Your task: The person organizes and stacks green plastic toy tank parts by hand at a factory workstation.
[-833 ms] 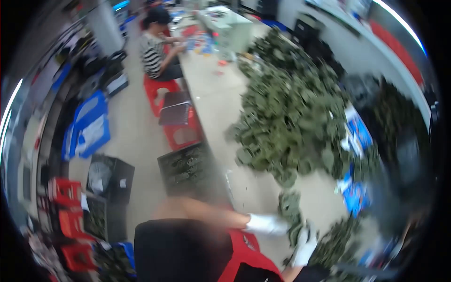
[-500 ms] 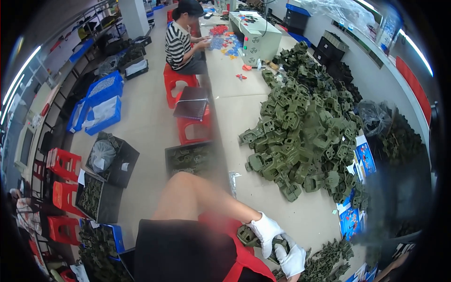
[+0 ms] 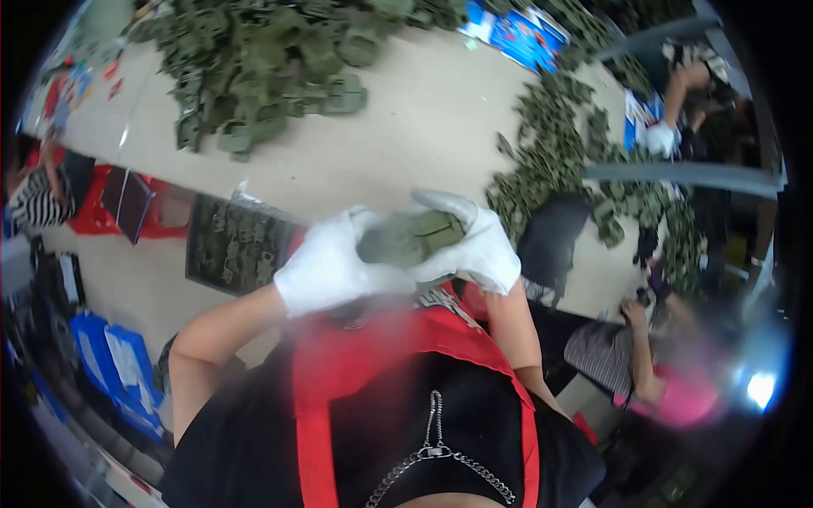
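Observation:
Between my two white-gloved hands is an olive-green plastic part (image 3: 436, 230), a toy-like moulded body, blurred at its left side. My left hand (image 3: 326, 261) curls around its left end. My right hand (image 3: 489, 254) wraps its right end, with the fingers over the far side. The part is held in front of my red apron (image 3: 373, 339), above the near edge of the pale table. A large heap of similar green parts (image 3: 271, 68) lies beyond my hands to the left. Smaller green pieces (image 3: 550, 135) are piled to the right.
A dark crate (image 3: 233, 245) of green parts stands left of the table, near red stools (image 3: 97, 203). Printed blue packaging (image 3: 525, 38) lies at the far side. Other people work at the left, at the far right and at the lower right (image 3: 610, 356).
My view has swung round to the right and down, so my hands appear in the middle. Both hands still hold a green part, now with its upper face showing more.

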{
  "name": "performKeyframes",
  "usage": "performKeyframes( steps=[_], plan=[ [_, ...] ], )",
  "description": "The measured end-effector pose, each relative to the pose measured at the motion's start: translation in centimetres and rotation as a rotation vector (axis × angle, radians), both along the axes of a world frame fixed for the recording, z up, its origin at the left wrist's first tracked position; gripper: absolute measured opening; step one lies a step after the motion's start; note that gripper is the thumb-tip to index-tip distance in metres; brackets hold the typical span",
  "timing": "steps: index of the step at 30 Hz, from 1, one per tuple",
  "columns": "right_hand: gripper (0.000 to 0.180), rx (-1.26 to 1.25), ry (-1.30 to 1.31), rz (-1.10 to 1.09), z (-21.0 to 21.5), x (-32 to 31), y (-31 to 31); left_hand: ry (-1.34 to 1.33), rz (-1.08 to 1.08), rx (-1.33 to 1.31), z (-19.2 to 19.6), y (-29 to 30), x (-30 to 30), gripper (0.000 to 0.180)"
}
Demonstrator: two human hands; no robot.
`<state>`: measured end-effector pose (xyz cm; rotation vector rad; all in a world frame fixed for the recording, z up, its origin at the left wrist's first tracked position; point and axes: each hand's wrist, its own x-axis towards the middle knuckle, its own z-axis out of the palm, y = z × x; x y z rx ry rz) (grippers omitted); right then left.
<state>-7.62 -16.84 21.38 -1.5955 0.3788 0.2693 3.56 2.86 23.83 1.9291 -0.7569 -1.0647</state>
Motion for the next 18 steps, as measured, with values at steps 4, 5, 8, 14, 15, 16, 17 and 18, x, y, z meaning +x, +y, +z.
performKeyframes(
  steps=[4, 5, 8, 14, 15, 16, 17, 18],
  plan=[
    [0.112, 0.427, -0.32, 0.063, 0.2, -1.6, -1.2, 0.077, -0.071, 0.009, -0.4, -0.6, 0.2, 0.076],
    [0.116, 0.863, -0.229, -0.07, 0.0, -2.0, -1.2, 0.103, -0.061, -0.007, -0.4, -0.7, 0.2, 0.077],
    [0.094, 0.344, -0.172, -0.061, -0.4, -3.4, -1.4, 0.06, -0.108, -0.006, -0.9, -0.7, -0.6, 0.078],
    [0.06, -0.025, -0.179, -0.098, 1.4, -2.8, 1.1, 0.059, -0.067, 0.032, -0.3, -1.4, -1.5, 0.071],
    [0.055, -0.027, -0.133, -0.185, 2.0, -2.7, 1.9, 0.063, -0.062, 0.037, -0.4, -1.3, -1.5, 0.071],
    [0.049, -0.029, -0.086, -0.271, 2.2, -2.6, 2.4, 0.122, -0.033, -0.008, -0.6, -1.2, -1.5, 0.067],
    [0.049, -0.024, -0.081, -0.265, 1.9, -2.3, 2.6, 0.182, -0.004, -0.052, -1.0, -1.1, -1.6, 0.064],
    [0.044, 0.007, 0.012, -0.342, 1.5, -2.0, 2.9, 0.09, 0.0, -0.087, -1.7, -1.2, -1.6, 0.06]
  ],
)
